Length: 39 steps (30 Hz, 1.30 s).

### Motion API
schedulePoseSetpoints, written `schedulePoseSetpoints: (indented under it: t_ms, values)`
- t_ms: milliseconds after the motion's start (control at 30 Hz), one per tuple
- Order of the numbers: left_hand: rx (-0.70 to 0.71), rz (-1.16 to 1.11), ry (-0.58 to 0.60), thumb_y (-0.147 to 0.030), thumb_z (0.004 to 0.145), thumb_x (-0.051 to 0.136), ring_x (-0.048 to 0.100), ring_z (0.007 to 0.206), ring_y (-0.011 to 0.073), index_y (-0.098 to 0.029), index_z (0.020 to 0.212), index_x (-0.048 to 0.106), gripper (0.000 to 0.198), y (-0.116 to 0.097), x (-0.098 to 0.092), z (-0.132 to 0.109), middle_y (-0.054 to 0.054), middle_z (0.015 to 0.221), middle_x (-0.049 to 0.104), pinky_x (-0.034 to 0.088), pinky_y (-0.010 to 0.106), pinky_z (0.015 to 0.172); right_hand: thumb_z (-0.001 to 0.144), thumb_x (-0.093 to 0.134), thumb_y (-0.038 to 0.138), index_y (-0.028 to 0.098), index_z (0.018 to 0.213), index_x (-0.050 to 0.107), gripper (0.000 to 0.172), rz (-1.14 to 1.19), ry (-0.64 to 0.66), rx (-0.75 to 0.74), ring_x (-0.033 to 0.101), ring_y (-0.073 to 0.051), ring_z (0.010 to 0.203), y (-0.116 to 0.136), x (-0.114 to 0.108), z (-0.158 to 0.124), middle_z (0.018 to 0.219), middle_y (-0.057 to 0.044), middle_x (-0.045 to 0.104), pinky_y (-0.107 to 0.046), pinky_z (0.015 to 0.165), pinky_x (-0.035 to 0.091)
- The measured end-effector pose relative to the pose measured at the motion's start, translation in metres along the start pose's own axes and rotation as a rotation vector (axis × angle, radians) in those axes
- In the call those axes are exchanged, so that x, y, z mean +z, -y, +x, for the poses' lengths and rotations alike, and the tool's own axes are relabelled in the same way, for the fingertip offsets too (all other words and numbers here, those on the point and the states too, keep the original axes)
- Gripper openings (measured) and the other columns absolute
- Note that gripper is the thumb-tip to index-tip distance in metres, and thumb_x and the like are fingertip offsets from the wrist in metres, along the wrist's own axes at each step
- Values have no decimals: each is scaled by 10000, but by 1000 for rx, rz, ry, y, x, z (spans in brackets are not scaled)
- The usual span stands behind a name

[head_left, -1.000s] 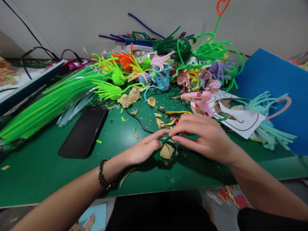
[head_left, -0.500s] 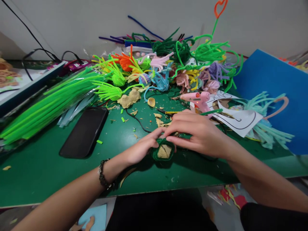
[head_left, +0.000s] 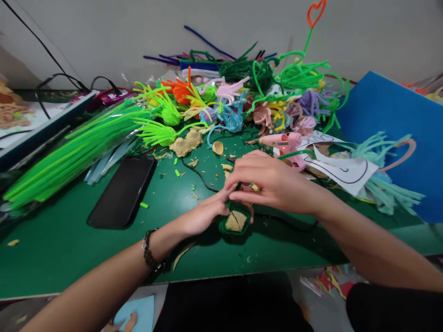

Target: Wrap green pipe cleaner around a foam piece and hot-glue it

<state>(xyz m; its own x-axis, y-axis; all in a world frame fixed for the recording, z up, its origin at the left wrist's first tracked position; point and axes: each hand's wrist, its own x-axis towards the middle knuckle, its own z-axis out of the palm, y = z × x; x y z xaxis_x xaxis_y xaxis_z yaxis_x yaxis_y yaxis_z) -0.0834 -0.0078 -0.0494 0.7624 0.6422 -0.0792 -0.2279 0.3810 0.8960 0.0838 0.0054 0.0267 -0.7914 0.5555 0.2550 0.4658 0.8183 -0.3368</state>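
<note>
A small piece wound in dark green pipe cleaner, with a tan, cracked core showing at its end, is held just above the table near its front edge. My left hand grips it from the left, thumb on its upper rim. From the right, my right hand pinches a dark green pipe cleaner strand at the top of the piece; the strand's loose end sticks out behind the knuckles. Both hands' fingertips meet there and partly hide the strand.
A pink glue gun lies beyond my right hand. On the left are a black phone and a bag of green pipe cleaners. Coloured pipe cleaner bundles line the back. A blue board stands at right; tan scraps lie about.
My right hand has shifted left and closer to my left hand, drawing the green strand round the piece. The strand's loose end has moved left. My left hand keeps its hold.
</note>
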Motion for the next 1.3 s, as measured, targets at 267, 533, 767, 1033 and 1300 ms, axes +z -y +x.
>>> schedulePoseSetpoints:
  t_ms: [267,533,767,1033,1300]
  values:
    - [-84,-7,157,-226,565,403,516,574,130,-132,858,561,346,-8,8,1,23,706,625,396,244,573,872,452,320,167,818,579,206,67,12,-68,495,-116,757,-9,9,29,787,2,615,-288,763,259]
    - [-95,-143,309,-206,597,408,561,593,139,-150,1119,408,526,1,8,-1,36,740,652,391,227,546,885,382,351,149,701,564,329,80,-124,-140,447,-103,663,-17,29,54,662,13,531,-274,723,300]
    - [-43,-357,263,-266,606,402,569,567,156,-108,1156,450,574,-3,6,4,51,683,620,391,234,504,838,423,178,159,886,554,141,-1,-407,-32,484,-139,865,-30,8,31,871,-51,528,-287,796,388]
    - [55,-427,194,-256,621,457,602,636,179,-130,1085,531,487,-13,-3,1,62,727,635,447,287,582,798,478,227,215,804,507,32,-141,-699,418,431,-96,491,-34,-15,-44,680,-1,537,-251,462,368]
    - [82,-407,-29,-218,640,566,609,770,162,-116,966,611,345,-13,-7,10,106,929,672,459,246,654,682,581,462,184,963,459,414,-421,-817,746,493,-225,740,-72,5,-83,814,-76,484,-370,628,431]
